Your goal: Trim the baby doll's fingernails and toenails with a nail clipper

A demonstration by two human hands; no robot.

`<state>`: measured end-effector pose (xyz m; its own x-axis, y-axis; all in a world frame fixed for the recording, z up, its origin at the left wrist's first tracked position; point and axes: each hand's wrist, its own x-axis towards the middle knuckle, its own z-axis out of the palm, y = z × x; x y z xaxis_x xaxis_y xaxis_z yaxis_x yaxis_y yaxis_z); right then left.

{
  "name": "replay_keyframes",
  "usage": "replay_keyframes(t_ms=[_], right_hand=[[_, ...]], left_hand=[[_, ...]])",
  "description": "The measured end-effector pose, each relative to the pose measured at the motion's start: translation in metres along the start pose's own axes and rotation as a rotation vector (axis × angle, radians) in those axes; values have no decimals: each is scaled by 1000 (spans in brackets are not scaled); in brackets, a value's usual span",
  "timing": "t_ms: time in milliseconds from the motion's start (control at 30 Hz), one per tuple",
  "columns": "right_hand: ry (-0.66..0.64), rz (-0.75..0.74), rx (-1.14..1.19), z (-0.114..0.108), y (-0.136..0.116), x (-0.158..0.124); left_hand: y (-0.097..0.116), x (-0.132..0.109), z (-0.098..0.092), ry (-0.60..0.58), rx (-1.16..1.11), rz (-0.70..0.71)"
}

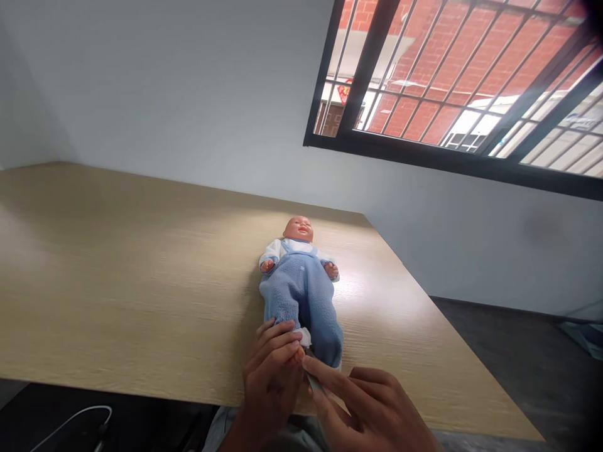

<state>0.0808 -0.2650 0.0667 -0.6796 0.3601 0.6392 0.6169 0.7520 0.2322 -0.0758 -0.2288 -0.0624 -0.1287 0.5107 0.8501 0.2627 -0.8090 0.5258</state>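
Note:
A baby doll (301, 276) lies on its back on the table, head toward the wall, dressed in blue fleece overalls and a white top. My left hand (273, 364) is closed around the doll's foot on the left side of the view, below a white cuff (301, 337). The doll's small bare toes (298, 355) show between my fingers. Close against them, my right hand (362, 402) pinches a slim, pale grey thing (315, 382) between thumb and forefinger; its kind is mostly hidden. The doll's other foot is covered by the trouser leg.
The light wooden table (141, 282) stretches far to the left, and its right edge slants down beside the doll. A barred window (447, 81) is set in the pale wall (164, 81). A white cable (80, 414) hangs below the table's front edge.

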Motion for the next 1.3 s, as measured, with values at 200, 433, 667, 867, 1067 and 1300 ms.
replay_keyframes(t_ms=[200,433,667,867,1067,1300], right_hand=[[-89,-77,-22,-2,5,-3],[-135,-147,-55,-6,0,12],[-225,-180,-36,-3,0,11],[-29,-18,149,-4,14,-12],[-45,199,252,10,9,-49],[42,124,231,17,0,-36]], left_hand=[[0,2,1,-12,10,45],[5,12,1,24,30,85],[3,10,0,12,51,77],[1,1,2,5,53,25],[4,-1,1,-10,23,-15],[1,-3,2,1,22,-12]])
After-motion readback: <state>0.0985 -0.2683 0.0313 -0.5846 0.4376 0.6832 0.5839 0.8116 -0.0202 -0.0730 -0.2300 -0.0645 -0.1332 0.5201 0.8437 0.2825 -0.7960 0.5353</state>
